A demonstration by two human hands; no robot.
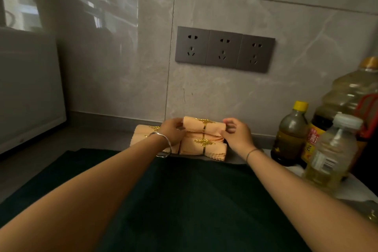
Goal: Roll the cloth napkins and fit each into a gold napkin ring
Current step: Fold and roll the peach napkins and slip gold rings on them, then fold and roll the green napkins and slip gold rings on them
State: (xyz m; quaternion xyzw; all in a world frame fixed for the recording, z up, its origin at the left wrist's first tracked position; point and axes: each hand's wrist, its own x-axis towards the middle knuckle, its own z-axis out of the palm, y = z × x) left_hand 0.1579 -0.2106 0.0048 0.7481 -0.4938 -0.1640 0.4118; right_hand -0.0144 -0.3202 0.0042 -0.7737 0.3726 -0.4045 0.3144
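Note:
Several rolled peach napkins lie stacked against the wall at the back of the counter, each in a gold leaf-shaped ring. The top roll (196,125) sits on the pile with its gold ring (205,124) around the middle. My left hand (172,131) grips its left end and my right hand (237,134) pinches its right end. Below it lies another ringed roll (201,147) with its gold ring (204,142). More rolls (143,133) lie to the left, partly hidden by my left wrist.
A dark green cloth (184,200) covers the counter in front of me. Oil and sauce bottles (290,135) crowd the right side, with a clear plastic bottle (331,153) nearest. A white appliance (28,92) stands at the left. Wall sockets (225,49) sit above the pile.

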